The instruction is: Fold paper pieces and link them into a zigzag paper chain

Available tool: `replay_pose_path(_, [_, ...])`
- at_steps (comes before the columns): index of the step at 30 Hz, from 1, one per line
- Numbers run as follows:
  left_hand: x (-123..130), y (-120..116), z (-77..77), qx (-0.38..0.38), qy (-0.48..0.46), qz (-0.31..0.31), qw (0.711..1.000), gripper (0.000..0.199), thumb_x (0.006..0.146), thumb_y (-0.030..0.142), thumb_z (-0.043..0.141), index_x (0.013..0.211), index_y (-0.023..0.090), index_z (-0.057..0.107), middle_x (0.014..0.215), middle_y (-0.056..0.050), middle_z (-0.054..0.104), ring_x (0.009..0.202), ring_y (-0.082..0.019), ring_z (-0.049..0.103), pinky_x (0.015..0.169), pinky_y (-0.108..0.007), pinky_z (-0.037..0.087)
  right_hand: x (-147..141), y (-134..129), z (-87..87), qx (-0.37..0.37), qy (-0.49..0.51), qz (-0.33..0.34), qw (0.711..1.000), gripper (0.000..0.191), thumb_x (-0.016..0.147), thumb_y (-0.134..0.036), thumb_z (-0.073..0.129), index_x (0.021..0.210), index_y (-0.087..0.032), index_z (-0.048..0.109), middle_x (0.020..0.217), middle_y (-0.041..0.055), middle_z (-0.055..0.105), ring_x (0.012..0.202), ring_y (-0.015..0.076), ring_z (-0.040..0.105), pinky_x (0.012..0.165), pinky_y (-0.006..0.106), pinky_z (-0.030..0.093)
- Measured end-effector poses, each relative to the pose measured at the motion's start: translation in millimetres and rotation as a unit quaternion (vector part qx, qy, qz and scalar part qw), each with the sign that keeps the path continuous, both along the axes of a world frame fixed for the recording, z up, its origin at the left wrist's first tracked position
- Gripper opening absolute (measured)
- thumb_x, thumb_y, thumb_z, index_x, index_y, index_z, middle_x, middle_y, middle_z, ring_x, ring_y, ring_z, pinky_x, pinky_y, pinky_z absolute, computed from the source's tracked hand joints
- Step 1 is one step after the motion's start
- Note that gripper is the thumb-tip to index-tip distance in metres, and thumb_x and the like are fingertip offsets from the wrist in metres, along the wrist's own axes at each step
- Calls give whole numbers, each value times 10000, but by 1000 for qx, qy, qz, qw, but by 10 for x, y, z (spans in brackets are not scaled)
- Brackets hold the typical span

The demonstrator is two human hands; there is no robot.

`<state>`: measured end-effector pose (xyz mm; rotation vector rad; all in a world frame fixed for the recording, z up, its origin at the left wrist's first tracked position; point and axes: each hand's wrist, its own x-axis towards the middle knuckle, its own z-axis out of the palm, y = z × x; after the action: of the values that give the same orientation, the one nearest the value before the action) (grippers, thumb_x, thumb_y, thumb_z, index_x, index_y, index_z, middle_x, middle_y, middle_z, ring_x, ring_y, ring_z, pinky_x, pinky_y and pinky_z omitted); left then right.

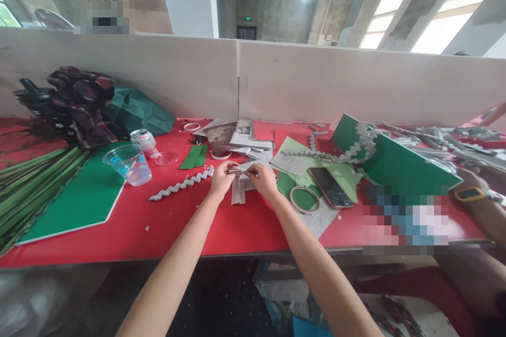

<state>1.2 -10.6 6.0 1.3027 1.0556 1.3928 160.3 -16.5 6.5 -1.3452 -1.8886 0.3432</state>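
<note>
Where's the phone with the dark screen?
In the head view, the dark rectangular phone lies to the right of the right hand, just beside the cream round ring.

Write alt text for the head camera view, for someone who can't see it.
The left hand and right hand pinch pale paper between them over a cluttered red table. A zigzag paper chain lies left of the hands, with a clear plastic cup and a can farther left; a pale ring and a phone lie to their right.
</note>
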Motion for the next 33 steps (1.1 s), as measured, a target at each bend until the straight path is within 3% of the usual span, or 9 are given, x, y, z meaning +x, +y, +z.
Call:
replay_pose_path(6, [9,-24,28,-4,2,15,1000,261,568,161,705,815,168,623,753,-16,649,754,-174,627,670,-275,512,14,-10,13,5,15,-24,1000,183,847,-373,604,777,-209,643,829,23,660,701,147,565,671,264,412])
replay_pose_path(17, [15,-33,30,-12,1,8,1000,261,572,177,726,811,172,624,737,-14,646,770,-181,630,662,-273,514,20,31,-36,8,-4,-23,1000,102,840,-281,601,801,-209,662,825,27,663,731,158,576,681,266,416])
replay_pose_path(23, [5,-34,36,-14,-5,5,1000,288,550,158,746,812,172,625,771,-26,665,814,-190,641,703,-286,521,24,16,-10,3,6,-22,1000,154,835,-346,608,782,-208,650,802,22,659,699,150,573,662,264,420])
replay_pose_path(33, [11,-15,4,-30,-28,-11,999,319,536,178,772,817,165,622,741,-18,671,748,-176,651,712,-301,536,25,35,-42,22,12,-23,999,148,828,-329,618,756,-202,638,797,25,661,685,151,563,643,263,398])
